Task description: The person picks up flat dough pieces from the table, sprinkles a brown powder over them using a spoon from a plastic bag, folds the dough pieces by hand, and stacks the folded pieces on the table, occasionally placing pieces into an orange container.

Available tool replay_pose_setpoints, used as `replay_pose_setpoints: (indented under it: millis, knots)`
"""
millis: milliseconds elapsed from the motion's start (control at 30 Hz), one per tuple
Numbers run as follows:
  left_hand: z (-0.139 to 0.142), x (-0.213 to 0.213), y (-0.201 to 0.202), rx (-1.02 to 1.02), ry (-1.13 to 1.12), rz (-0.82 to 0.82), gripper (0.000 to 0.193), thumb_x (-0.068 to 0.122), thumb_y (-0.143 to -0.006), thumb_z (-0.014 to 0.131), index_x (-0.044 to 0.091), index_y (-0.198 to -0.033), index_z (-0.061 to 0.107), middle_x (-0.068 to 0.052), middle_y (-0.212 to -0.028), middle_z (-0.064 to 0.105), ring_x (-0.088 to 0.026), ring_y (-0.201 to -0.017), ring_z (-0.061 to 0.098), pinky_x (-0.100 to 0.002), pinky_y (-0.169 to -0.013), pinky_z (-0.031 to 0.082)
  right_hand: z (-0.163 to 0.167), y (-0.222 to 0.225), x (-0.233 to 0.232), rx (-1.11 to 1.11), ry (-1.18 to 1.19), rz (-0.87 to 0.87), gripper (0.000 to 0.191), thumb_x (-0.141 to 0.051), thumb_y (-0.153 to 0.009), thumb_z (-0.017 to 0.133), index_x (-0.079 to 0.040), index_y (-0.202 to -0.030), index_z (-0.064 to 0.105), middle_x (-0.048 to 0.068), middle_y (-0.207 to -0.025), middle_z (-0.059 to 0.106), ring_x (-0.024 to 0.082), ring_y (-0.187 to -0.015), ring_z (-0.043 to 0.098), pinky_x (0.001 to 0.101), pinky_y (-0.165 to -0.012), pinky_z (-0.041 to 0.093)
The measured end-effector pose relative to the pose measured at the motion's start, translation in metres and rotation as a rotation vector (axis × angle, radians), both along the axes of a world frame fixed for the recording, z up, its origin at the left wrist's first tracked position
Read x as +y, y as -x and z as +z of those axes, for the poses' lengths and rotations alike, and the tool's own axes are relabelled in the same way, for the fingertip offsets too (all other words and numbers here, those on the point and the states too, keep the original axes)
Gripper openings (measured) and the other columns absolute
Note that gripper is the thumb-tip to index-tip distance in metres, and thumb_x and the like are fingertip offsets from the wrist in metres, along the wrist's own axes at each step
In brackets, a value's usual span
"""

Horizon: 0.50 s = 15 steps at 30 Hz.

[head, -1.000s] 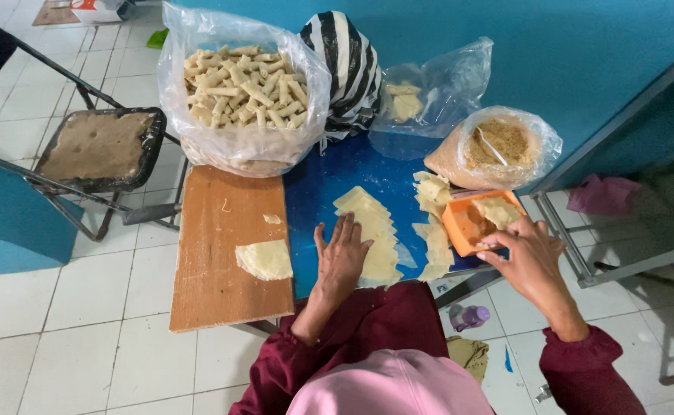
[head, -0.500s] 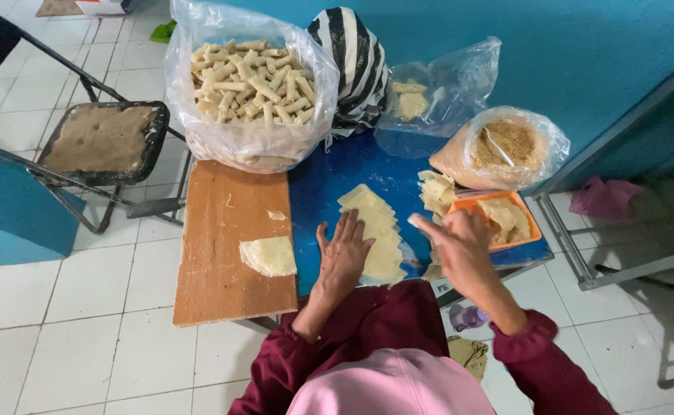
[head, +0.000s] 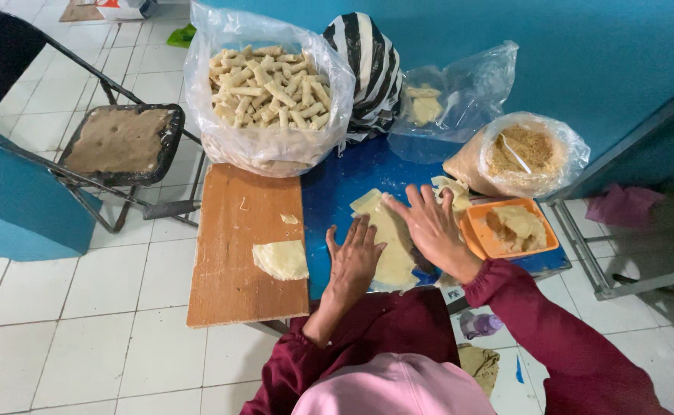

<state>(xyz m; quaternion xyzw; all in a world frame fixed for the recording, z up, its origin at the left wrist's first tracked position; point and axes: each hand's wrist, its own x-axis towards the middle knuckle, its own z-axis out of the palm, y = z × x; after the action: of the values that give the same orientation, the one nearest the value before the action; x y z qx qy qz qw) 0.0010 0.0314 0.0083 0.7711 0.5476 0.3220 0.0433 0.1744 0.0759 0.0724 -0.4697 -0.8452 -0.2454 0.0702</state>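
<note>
Since a moment ago my right hand (head: pixel 434 228) has left the orange tray (head: pixel 546 247) and now lies beside my left hand (head: pixel 354 256), both grips flat and open, holding nothing, on the pastry sheet (head: pixel 392 253) on the blue table (head: pixel 335 192). Many finished rolls (head: pixel 270 86) fill the bag; this sheet is unrolled.

Free room: the board (head: pixel 237 253) is bare except for a folded wrapper (head: pixel 281 260) near its right edge, and a blue strip of surface (head: pixel 329 192) lies open between board and dough sheet (head: pixel 389 238). Obstacles: the bag of rolls (head: pixel 269 92) closes the far side; the crumb bag (head: pixel 521 154) and orange tray (head: pixel 510 230) crowd the right, just beside the right hand (head: pixel 429 227).
</note>
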Motion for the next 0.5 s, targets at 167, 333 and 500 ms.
replay_pose_setpoints:
  millis: [167,333,500]
  knots:
    - [0.0,-0.003,0.001,0.026,-0.023,-0.006,0.039,0.029,-0.102,0.057,0.0,-0.129,0.059,-0.02,-0.147,0.053,-0.031,-0.142,0.045,-0.067,-0.112,0.021,-0.007,0.007,-0.01,-0.039,0.005,0.021,0.077,-0.008,-0.089,0.059,-0.043,-0.155,0.041,0.002,-0.113,0.049,0.023,-0.107,0.049,0.0578,-0.098,0.036]
    - [0.002,-0.002,0.0,0.018,-0.02,-0.002,0.039,0.028,-0.101,0.057,0.0,-0.128,0.059,-0.02,-0.146,0.054,-0.03,-0.14,0.046,-0.068,-0.112,0.02,-0.007,0.017,0.003,-0.174,-0.004,-0.052,0.083,-0.009,-0.089,0.06,-0.045,-0.159,0.033,0.001,-0.116,0.049,0.023,-0.108,0.048,0.0552,-0.099,0.035]
    - [0.003,-0.003,0.0,0.031,-0.028,0.003,0.037,0.028,-0.102,0.057,0.0,-0.126,0.06,-0.019,-0.146,0.054,-0.029,-0.14,0.047,-0.067,-0.112,0.02,0.005,0.027,0.017,-0.262,-0.044,-0.1,0.083,-0.012,-0.089,0.061,-0.04,-0.162,0.033,0.002,-0.115,0.048,0.022,-0.108,0.047,0.0543,-0.102,0.034]
